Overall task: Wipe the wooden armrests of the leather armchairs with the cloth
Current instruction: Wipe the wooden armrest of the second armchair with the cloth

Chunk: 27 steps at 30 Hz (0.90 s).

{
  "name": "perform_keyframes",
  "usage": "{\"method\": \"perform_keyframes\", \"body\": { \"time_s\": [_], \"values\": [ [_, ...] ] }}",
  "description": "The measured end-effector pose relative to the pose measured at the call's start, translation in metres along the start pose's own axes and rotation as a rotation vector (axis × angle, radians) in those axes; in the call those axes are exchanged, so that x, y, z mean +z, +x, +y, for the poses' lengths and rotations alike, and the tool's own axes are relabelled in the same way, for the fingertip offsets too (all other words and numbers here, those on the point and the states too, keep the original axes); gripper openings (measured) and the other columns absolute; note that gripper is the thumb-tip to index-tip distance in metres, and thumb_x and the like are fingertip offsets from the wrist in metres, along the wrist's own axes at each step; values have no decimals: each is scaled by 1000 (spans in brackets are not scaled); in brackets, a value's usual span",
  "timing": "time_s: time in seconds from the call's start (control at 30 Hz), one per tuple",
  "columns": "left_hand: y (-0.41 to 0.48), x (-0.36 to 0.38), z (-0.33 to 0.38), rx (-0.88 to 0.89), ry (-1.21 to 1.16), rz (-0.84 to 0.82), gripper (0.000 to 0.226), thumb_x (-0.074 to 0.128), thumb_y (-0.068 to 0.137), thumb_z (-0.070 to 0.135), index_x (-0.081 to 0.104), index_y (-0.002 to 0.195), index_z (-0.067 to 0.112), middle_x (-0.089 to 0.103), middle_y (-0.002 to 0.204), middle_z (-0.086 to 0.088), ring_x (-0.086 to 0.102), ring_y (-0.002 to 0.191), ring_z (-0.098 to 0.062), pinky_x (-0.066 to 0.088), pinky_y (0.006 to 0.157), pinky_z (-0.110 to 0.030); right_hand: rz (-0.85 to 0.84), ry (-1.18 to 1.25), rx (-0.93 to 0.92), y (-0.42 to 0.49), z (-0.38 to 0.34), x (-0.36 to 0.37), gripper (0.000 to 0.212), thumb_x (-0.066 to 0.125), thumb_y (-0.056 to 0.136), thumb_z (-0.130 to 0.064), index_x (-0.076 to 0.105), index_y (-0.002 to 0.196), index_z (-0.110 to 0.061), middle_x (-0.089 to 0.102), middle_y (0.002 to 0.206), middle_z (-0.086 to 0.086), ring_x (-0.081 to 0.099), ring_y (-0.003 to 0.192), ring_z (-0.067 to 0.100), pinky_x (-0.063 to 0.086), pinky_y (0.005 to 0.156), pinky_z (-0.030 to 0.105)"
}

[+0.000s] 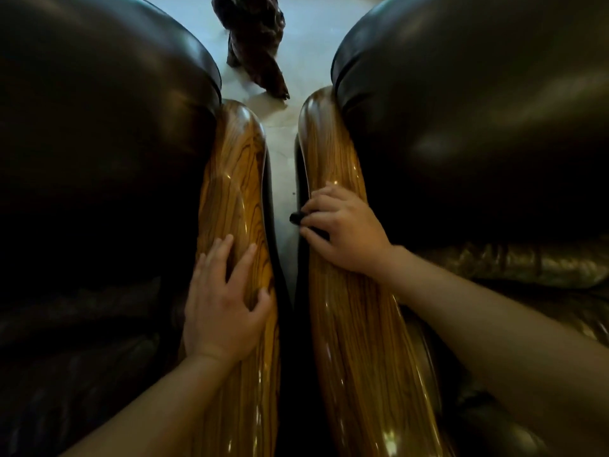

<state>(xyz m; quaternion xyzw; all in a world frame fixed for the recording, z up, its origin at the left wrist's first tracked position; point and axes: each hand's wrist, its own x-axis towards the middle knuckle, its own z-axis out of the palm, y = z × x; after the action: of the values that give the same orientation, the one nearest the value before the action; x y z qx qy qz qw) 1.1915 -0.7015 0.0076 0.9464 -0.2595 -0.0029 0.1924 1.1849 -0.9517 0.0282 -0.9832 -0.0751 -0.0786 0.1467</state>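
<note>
Two glossy striped wooden armrests run away from me side by side: the left armrest [235, 179] and the right armrest [333, 153]. My left hand [220, 311] lies flat on the left armrest, fingers spread, holding nothing. My right hand [342, 232] rests on the right armrest, its fingers closed around a small dark cloth [298, 219] that pokes out over the armrest's inner edge. Most of the cloth is hidden under the hand.
Dark leather cushions flank the armrests, the left armchair [99, 127] and the right armchair [478, 127]. A narrow gap of pale floor [283, 166] runs between them. A dark carved wooden object [253, 37] stands on the floor beyond.
</note>
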Motion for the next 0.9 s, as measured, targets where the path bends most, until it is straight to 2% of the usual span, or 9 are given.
{"method": "perform_keyframes", "body": {
  "time_s": [0.17,0.27,0.33,0.43,0.53,0.63,0.7,0.83,0.9],
  "values": [
    [-1,2,-3,14,-13,17,67,56,88,41,31,149,31,24,157,-6,18,146,-23,23,115,-49,-35,30,-128,-114,-56,21,30,51,101,-37,66,121,-22,58,137,1,39,141,21,23,119,48],
    [-1,3,-4,15,-5,17,66,50,88,45,30,149,32,23,158,-5,17,146,-23,20,115,-47,-95,-82,-179,-123,-43,19,40,44,103,-45,55,136,-25,45,151,2,29,147,23,18,121,49],
    [-1,5,-5,22,-11,19,66,51,88,45,29,149,33,23,158,-6,17,146,-24,18,115,-46,-75,-132,-22,-96,-23,10,50,37,102,-51,46,145,-25,38,156,3,27,148,26,14,122,48],
    [-1,7,-6,16,-23,36,66,57,89,43,30,148,34,24,157,-5,17,145,-25,16,112,-45,-40,-163,315,-47,6,-1,62,26,101,-58,30,153,-25,23,163,0,12,152,26,9,123,48],
    [-3,8,-6,17,-20,44,66,58,88,43,32,148,31,25,157,-6,20,145,-26,21,115,-49,19,-163,396,-34,-4,9,59,25,102,-55,34,151,-23,28,162,1,14,151,26,11,123,48],
    [-4,7,-5,11,-36,50,66,56,89,42,32,148,27,25,158,-7,20,146,-26,22,116,-50,113,-149,257,-81,-40,23,51,33,103,-47,42,147,-22,36,157,0,25,148,24,17,122,45],
    [-5,5,-3,31,-47,62,66,56,90,40,31,149,26,25,158,-7,20,146,-26,23,117,-51,108,-153,108,-133,-61,35,48,38,104,-43,43,146,-20,34,159,1,22,149,24,15,122,45],
    [-8,-2,5,49,-52,54,60,54,94,37,32,147,22,25,156,-9,22,145,-27,26,116,-54,-30,-212,-250,-233,-75,48,49,50,102,-39,42,148,-22,24,164,1,19,151,30,23,119,54],
    [-18,-6,6,53,-54,53,58,52,95,36,31,148,22,24,157,-9,19,146,-27,23,117,-54,-77,-194,-318,-238,-59,41,50,52,101,-39,43,147,-23,26,163,1,20,151,30,25,118,54]
  ]
}}
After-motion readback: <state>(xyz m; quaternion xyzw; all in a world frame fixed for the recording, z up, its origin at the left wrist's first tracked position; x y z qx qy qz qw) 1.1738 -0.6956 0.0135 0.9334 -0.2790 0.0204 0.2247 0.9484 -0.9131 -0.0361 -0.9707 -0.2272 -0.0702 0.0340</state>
